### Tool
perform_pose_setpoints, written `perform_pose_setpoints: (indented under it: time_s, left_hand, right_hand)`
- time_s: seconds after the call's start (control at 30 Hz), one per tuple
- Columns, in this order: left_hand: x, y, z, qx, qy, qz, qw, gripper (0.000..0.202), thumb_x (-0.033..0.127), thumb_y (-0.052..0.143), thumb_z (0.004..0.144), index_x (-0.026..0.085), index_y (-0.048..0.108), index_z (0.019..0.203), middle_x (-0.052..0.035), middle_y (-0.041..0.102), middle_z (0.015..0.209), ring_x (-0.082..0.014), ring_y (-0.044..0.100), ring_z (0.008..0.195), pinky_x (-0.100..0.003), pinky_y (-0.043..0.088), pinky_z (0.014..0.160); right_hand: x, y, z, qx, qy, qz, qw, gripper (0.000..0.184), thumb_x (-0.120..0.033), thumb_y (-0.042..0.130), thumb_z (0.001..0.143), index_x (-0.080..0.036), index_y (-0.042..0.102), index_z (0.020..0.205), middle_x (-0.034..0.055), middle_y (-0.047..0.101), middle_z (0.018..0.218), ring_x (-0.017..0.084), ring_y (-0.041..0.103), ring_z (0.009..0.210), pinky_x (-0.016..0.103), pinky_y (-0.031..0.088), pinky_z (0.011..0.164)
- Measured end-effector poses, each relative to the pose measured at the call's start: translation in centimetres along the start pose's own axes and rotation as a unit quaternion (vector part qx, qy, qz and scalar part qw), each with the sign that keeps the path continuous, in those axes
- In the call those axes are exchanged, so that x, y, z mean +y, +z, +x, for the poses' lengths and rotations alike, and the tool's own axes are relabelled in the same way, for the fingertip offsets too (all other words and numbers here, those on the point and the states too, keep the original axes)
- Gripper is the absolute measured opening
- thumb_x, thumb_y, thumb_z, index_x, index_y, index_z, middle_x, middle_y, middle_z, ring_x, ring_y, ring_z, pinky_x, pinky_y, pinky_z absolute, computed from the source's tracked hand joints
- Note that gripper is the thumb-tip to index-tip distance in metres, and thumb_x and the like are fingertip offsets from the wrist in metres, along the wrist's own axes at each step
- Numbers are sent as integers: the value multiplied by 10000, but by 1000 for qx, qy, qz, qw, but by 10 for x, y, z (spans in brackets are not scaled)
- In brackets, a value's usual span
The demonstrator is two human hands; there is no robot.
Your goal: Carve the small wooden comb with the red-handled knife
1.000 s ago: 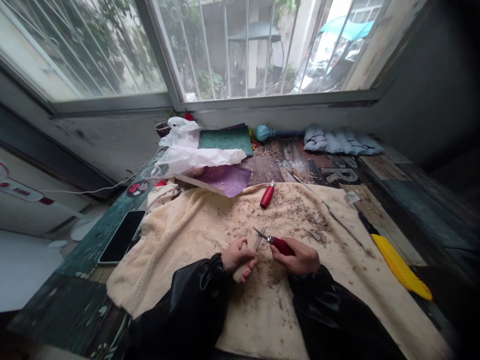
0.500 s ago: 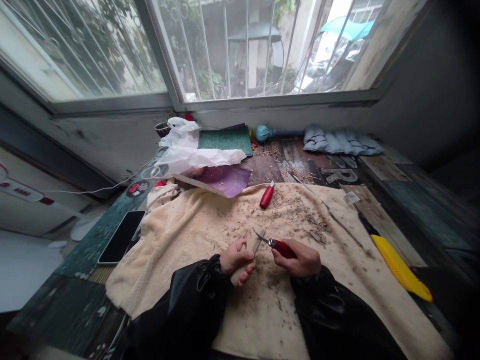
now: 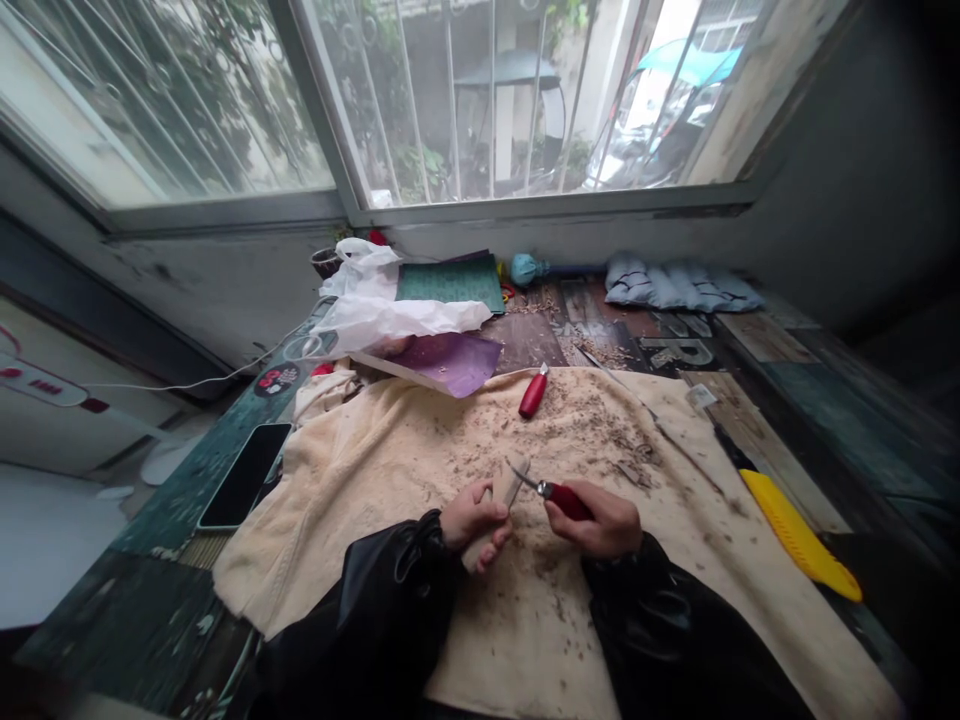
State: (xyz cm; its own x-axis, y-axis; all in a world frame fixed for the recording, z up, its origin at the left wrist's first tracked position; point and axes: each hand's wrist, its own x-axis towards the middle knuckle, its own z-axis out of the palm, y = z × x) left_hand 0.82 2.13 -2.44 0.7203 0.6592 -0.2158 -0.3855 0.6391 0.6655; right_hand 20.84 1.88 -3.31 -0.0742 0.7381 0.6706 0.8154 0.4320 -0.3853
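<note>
My left hand point(image 3: 476, 522) is wrapped round a pale piece of wood point(image 3: 508, 484), whose far end sticks out past the thumb. In my right hand point(image 3: 604, 520) is a carving knife point(image 3: 564, 498) with a red handle and a metal collar. Its narrow blade points left and lies across the upper end of the wood, seemingly touching it. Both hands are above a cream towel point(image 3: 360, 490) strewn with wood shavings. Beyond them on the towel lies a second red-handled tool point(image 3: 533, 393), its short metal tip pointing away.
A phone point(image 3: 244, 476) lies on the table at left. At right are a yellow-handled tool point(image 3: 801, 535) and a long thin rod point(image 3: 660, 425). Farther back sit a white plastic bag point(image 3: 405, 317), purple sheet point(image 3: 461, 362), green mat point(image 3: 450, 282) and grey padded bundle point(image 3: 679, 284).
Almost nothing differs. Both hands, the wood and the knife keep nearly the same position, with the blade still across the wood; the view has shifted very slightly.
</note>
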Motion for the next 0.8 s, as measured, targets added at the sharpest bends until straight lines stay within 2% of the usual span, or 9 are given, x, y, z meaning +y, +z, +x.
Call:
perform_pose_setpoints:
  time_s: [0.1, 0.33, 0.5, 0.8]
  left_hand:
    - [1, 1, 1, 5, -7, 7, 1000, 353, 293, 619, 720, 181, 344, 911, 59, 554, 472, -75, 452, 262, -176, 422, 238]
    - [-1, 0, -2, -17, -12, 28, 999, 384, 294, 603, 721, 180, 320, 954, 68, 552, 487, -77, 456, 262, -176, 425, 262]
    - [-1, 0, 2, 47, 7, 37, 998, 354, 302, 606, 716, 183, 326, 896, 61, 550, 472, -79, 446, 262, -188, 420, 248]
    - [4, 0, 0, 27, 0, 38, 999, 365, 287, 618, 719, 191, 319, 905, 60, 560, 474, -79, 462, 267, -184, 422, 241]
  right_hand:
    - [-3, 3, -4, -16, -12, 13, 1000, 401, -505, 493, 752, -186, 608, 538, -26, 522, 452, 64, 438, 405, 200, 326, 448]
    - [7, -3, 4, 13, 20, -25, 999, 264, -394, 571, 743, -160, 648, 650, 3, 592, 539, 82, 497, 463, 199, 345, 482]
    - [6, 1, 0, -22, -15, 7, 1000, 372, -484, 505, 754, -185, 617, 564, -23, 525, 466, 64, 432, 419, 195, 337, 462]
    - [6, 1, -3, -36, -23, -11, 999, 338, -471, 532, 740, -192, 604, 563, -29, 525, 483, 62, 431, 439, 209, 300, 470]
